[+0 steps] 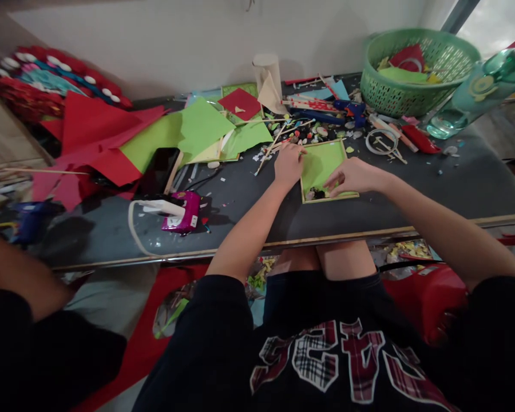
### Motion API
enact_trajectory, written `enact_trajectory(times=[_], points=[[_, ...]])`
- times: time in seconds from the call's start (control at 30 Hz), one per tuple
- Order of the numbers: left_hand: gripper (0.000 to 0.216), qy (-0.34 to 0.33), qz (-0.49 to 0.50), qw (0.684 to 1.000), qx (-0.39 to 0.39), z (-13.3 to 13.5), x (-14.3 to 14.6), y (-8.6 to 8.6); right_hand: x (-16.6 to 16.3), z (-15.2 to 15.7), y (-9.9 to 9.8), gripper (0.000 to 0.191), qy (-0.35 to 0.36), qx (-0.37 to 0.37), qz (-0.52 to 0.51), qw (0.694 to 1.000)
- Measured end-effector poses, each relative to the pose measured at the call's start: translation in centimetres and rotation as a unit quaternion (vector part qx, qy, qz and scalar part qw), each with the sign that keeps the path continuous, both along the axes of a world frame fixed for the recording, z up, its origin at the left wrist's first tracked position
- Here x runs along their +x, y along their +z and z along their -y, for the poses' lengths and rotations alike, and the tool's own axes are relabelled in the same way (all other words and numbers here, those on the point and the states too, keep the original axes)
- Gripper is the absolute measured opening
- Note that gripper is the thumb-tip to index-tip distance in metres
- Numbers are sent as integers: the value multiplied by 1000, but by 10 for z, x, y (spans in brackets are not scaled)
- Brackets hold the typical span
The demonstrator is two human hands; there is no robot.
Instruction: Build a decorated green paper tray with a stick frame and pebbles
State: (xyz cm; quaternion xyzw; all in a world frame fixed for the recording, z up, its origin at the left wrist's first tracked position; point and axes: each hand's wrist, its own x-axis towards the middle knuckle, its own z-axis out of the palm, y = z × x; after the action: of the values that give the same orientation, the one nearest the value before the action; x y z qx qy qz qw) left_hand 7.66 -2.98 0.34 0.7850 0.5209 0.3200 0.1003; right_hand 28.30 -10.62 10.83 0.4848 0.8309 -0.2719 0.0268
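Observation:
A shallow green panel (pixel 321 163) with a thin pale stick border lies flat on the dark table. My left hand (pixel 289 164) holds its upper left edge, fingers curled over the border. Over the panel's lower right part, my right hand (pixel 352 176) reaches leftward with bent fingers slightly apart, and I see nothing held between them. Its fingertips are close to a small cluster of dark and pale pebbles (pixel 316 193) in the panel's lower left corner. Beyond the panel, many coloured pebbles (pixel 313 133) are scattered among thin sticks (pixel 271 150).
Red paper (pixel 92 129) and green paper (pixel 201 126) cover the left side, beside a phone (pixel 159 171) and a purple power socket (pixel 182 213). A blue glue gun (pixel 347 111), tape roll (pixel 381 141), green basket (pixel 416 88) and bottle (pixel 459 103) stand around. Another person's arm (pixel 21 274) is at left.

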Motion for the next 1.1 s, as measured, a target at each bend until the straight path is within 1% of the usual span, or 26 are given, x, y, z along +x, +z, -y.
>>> enact_trajectory(times=[0.1, 0.23, 0.33, 0.43, 0.53, 0.67, 0.73, 0.8, 0.87, 0.93, 0.97, 1.03, 1.1], points=[[28, 3, -12, 1000, -25, 2, 0, 5, -2, 2, 1, 22, -34, 1, -4, 999], [32, -12, -43, 999, -28, 3, 1, 8, -7, 5, -2, 15, -60, -6, -9, 998], [40, -24, -74, 997, -26, 5, 3, 9, -12, 6, 0, 17, -67, -14, -5, 998], [44, -27, -90, 995, -26, 7, 4, 11, -19, 5, 2, 21, -67, -10, 23, 997], [44, -22, -87, 996, -28, 9, 5, 12, -26, 4, 2, 27, -69, -3, 43, 997], [40, -35, -98, 994, -30, 11, 3, 14, -30, 4, 7, 35, -95, 10, 78, 992], [43, -29, -108, 993, -39, 12, 3, 15, -32, 3, 11, 35, -98, 23, 86, 991], [47, -11, -110, 993, -49, 13, 3, 15, -36, 1, 13, 33, -85, 61, 49, 993], [49, 11, -103, 993, -60, 13, 5, 16, -45, -1, 6, 37, -57, 132, -34, 989], [48, 31, -97, 992, -71, 14, 6, 18, -56, -1, -11, 52, -8, 195, -106, 975], [47, 41, -97, 991, -78, 14, 7, 19, -61, 0, -22, 60, 19, 213, -119, 970], [45, 62, -98, 988, -99, 14, 7, 21, -67, 3, -45, 73, 72, 214, -110, 968], [42, 82, -88, 986, -114, 14, 7, 22, -69, 6, -61, 81, 98, 208, -93, 969]])
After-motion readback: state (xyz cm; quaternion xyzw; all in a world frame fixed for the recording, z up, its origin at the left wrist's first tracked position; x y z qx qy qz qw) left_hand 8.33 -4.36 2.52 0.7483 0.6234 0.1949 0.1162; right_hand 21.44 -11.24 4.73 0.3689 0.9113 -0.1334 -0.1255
